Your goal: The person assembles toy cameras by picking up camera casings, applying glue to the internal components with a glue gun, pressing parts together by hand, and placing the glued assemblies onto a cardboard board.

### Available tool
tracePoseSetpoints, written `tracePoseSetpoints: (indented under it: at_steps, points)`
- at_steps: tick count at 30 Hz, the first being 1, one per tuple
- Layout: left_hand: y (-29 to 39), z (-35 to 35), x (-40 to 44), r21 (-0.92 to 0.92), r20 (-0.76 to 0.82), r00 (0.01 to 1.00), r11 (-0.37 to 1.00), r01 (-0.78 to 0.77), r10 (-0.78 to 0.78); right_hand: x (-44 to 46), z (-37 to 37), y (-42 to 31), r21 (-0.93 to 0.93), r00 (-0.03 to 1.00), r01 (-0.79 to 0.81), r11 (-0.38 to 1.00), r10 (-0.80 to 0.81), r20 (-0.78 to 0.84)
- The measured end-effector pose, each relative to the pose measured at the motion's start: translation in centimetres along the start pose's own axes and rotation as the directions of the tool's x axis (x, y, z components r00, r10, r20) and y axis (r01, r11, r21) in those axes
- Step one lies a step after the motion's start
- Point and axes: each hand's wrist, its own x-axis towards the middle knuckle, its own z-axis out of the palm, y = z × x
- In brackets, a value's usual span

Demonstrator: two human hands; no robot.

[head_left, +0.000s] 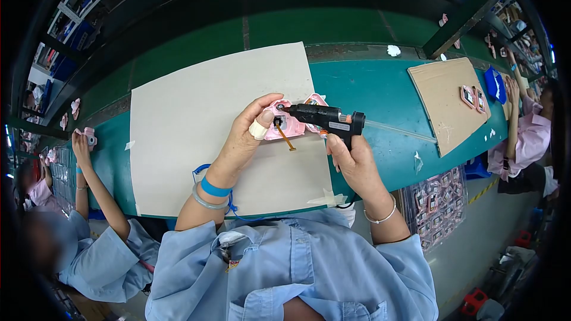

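My left hand (247, 132), with a pale wrap on its thumb and a blue band at the wrist, holds a pink plastic housing (291, 128) over the beige board. A brown ribbon cable (285, 137) hangs from the housing's dark centre part. In my right hand (355, 160) is a black glue gun (324, 117). Its nozzle points left and meets the upper part of the housing, and a clear glue stick (398, 131) sticks out of its back. Just behind the gun lies another pink piece (316, 101) with parts inside, partly hidden by the gun.
The beige board (178, 137) lies taped on the green table (375, 83). At the right are cardboard (440, 101) with pink parts (468, 97) and a blue bin (494, 85). A tray of parts (435, 205) stands below the table edge. Co-workers sit left and right.
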Motion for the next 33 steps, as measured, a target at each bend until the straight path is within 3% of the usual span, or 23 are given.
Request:
tracePoseSetpoints:
  at_steps: [8,16,18,19,22,23,26,31,33]
  points:
    - [0.1,0.0,-0.1,0.141,0.009,0.999,0.99,-0.032,0.031,-0.1,-0.3,-0.8,-0.161,0.999,0.032,0.986,-0.027,0.036]
    - [0.0,-1.0,-0.3,0.049,-0.016,1.0,0.999,-0.022,0.023,-0.4,-0.4,-0.8,-0.148,0.993,-0.063,0.987,0.078,0.091]
    - [0.3,-2.5,-0.6,-0.029,-0.087,0.995,0.999,-0.044,0.041,-0.4,-0.7,-0.8,0.056,0.974,-0.169,0.984,0.158,0.163]
    - [0.8,-3.5,-0.9,-0.017,-0.164,0.986,0.999,0.036,-0.038,-0.4,-1.0,-1.0,0.153,0.971,-0.198,0.968,0.172,0.168]
    - [1.0,-8.2,-2.1,0.031,-0.328,0.944,0.998,0.046,-0.033,-0.4,-1.8,-1.0,0.319,0.968,-0.233,0.919,0.187,0.167]
    - [1.0,-9.6,-2.8,0.151,-0.37,0.928,0.988,0.014,0.043,-0.4,-1.9,-0.6,0.354,0.968,-0.239,0.904,0.194,0.159]
    - [0.9,-15.9,-4.9,0.252,-0.462,0.887,0.96,0.122,0.009,-0.4,-2.3,0.4,0.396,0.976,-0.216,0.893,0.189,0.105]
    - [-1.2,-28.3,-8.0,0.476,-0.518,0.84,0.87,0.125,0.163,-0.1,-2.9,1.3,0.436,0.979,-0.203,0.877,0.183,0.088]
    - [-3.3,-35.1,-8.1,0.661,-0.581,0.739,0.727,0.186,0.339,-0.1,-3.3,1.6,0.429,0.978,-0.208,0.879,0.184,0.096]
